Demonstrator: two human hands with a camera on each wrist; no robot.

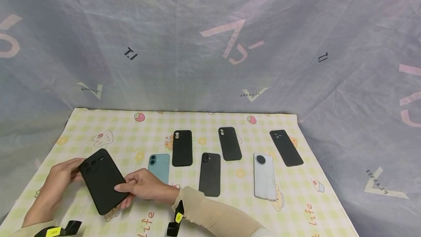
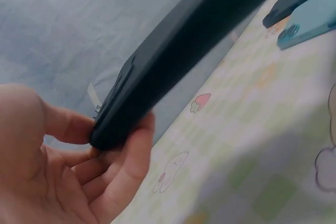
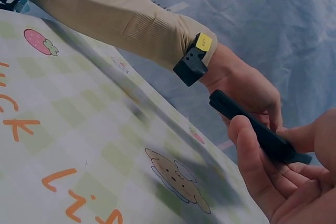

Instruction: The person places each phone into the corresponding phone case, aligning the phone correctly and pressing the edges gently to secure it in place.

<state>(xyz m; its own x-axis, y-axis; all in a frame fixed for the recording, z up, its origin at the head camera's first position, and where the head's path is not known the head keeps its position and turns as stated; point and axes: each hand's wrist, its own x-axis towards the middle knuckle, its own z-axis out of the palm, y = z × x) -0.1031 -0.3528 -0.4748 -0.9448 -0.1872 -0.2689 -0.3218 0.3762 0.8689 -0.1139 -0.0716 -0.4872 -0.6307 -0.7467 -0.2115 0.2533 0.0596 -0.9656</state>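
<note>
A phone in a black case (image 1: 103, 182) is held up at a tilt at the table's left, its back with dark lens rings facing the head camera. My left hand (image 1: 62, 173) pinches its upper left corner, thumb and fingers on opposite faces in the left wrist view. The right hand (image 1: 144, 185) grips the lower right edge, thumb lying on the back. In the right wrist view the black case (image 3: 252, 129) shows edge-on between both hands. Behind the right hand lies a teal phone (image 1: 159, 165), partly covered by it.
Black phone cases (image 1: 182, 149) lie in the back row, one at centre, another case (image 1: 230, 143) beside it, a third case (image 1: 286, 148) at right. A black phone (image 1: 209, 175) and a white phone (image 1: 264, 176) lie nearer. A checked cloth (image 1: 240, 207) covers the table; grey fabric (image 1: 184, 46) hangs behind.
</note>
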